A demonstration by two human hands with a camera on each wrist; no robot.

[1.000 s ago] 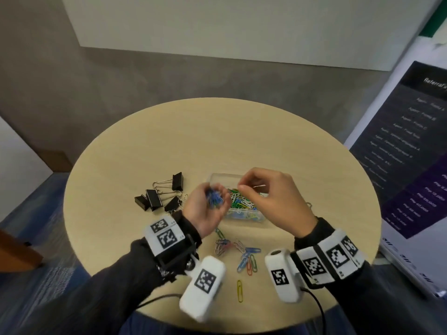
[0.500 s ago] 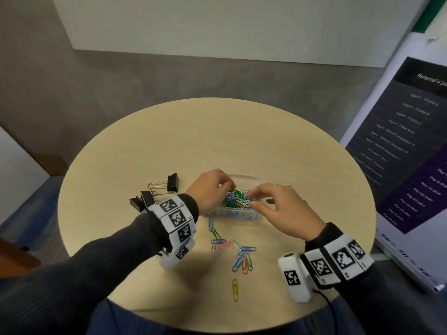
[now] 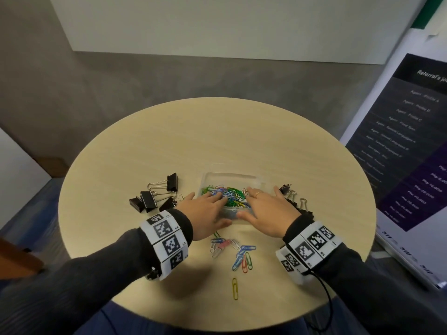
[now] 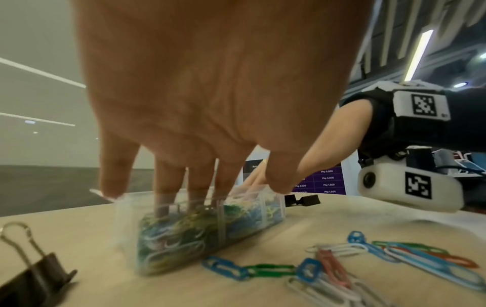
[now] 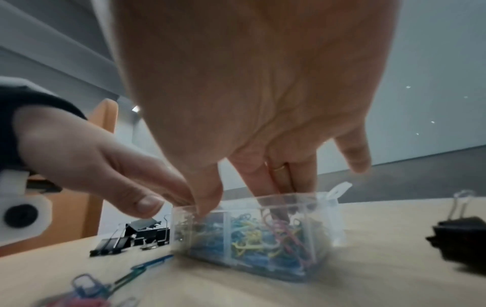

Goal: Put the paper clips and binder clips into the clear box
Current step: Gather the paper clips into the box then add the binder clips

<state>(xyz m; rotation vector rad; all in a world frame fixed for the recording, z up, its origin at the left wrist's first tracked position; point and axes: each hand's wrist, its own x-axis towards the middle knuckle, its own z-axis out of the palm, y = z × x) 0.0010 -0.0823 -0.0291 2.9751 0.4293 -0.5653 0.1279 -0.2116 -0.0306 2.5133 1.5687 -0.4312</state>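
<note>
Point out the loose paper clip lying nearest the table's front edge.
The yellow clip. It lies alone on the table, nearer the person than the mixed cluster of clips.

Dark sleeves (image 3: 101,269), white wristbands (image 3: 167,240) with black square codes, a gold ring (image 3: 257,194).

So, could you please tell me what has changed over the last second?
Both hands came down: the left hand let go of its blue clips, and both now press flat on the clips in the clear box. The binder clips and loose paper clips stayed put.
</note>
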